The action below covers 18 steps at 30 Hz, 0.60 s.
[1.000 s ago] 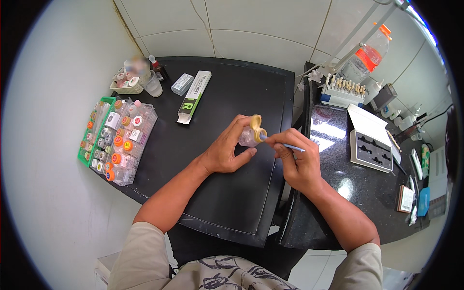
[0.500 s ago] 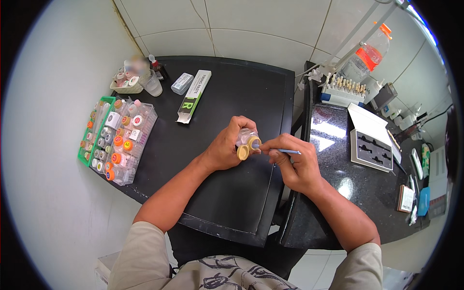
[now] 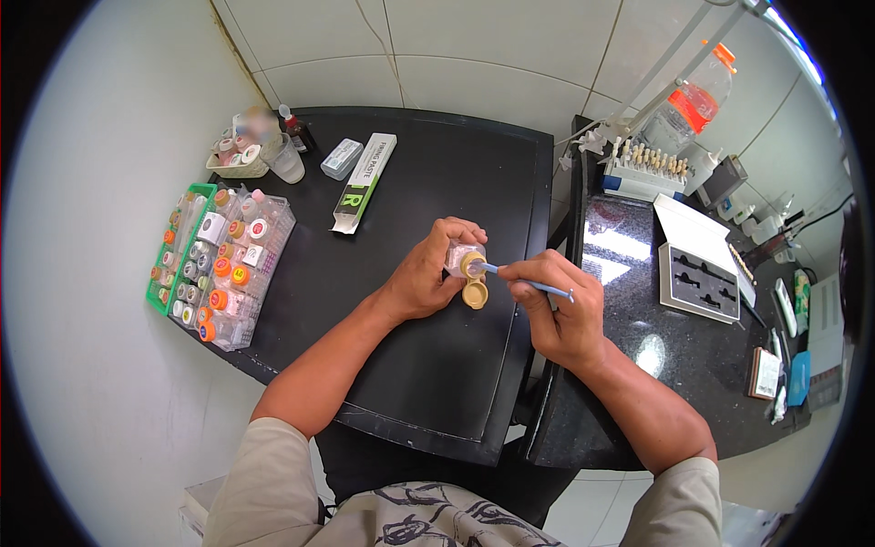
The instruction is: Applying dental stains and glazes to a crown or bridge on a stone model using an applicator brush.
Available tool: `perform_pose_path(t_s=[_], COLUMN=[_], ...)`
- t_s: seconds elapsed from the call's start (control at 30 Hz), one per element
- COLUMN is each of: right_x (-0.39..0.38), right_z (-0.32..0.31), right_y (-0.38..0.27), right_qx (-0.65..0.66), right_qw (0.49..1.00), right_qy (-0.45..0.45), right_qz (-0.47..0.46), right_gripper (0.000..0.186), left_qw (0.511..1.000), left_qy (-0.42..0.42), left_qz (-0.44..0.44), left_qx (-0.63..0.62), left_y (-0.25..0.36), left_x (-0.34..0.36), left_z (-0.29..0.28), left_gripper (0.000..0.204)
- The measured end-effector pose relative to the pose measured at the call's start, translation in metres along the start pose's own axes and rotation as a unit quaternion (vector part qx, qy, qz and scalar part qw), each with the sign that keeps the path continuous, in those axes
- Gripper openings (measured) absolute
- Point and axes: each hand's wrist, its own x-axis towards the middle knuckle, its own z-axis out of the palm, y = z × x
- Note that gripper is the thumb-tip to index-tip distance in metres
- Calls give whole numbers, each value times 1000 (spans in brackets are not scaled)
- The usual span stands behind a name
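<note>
My left hand (image 3: 425,275) is closed round a small clear bottle (image 3: 460,257) with pinkish contents, lying tilted with its mouth to the right. The bottle's gold flip cap (image 3: 475,294) hangs open below the mouth. In my right hand (image 3: 563,305) a thin blue stick tool (image 3: 554,290) is pinched between thumb and fingers. Its left end reaches into the bottle's mouth, so that tip is hidden. Both hands are above the right part of the black table (image 3: 419,374).
At the left stand a clear basket (image 3: 264,287) of small capped jars and a green basket (image 3: 164,292). A long white-and-green carton (image 3: 365,185) lies beside a small clear box (image 3: 342,159). On the right counter are an open case (image 3: 700,284) and a rack of tooth-shade tabs (image 3: 643,180).
The bottle has turned in my left hand, and its open cap has swung lower and to the right. More of the blue stick shows between the bottle's mouth and my right fingers.
</note>
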Motion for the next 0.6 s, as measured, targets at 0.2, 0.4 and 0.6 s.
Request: perform_pose_path(t_s=[0.2,0.4,0.6], right_x=[0,0,-4], right_z=[-4,-1,0], right_y=[-4,1,4], right_qx=[-10,-20,54], right_qw=[1000,1000,996], right_qy=[2,5,-5], right_qz=[5,18,65], right_gripper=[18,24,27], left_qw=[999,999,999], left_qy=[0,-6,-5], left_qz=[-31,-30,-48], left_qx=[-10,27,17], left_y=[-5,0,3], left_x=[-2,-1,0], left_z=[2,-1,-2], left_gripper=[51,49,48])
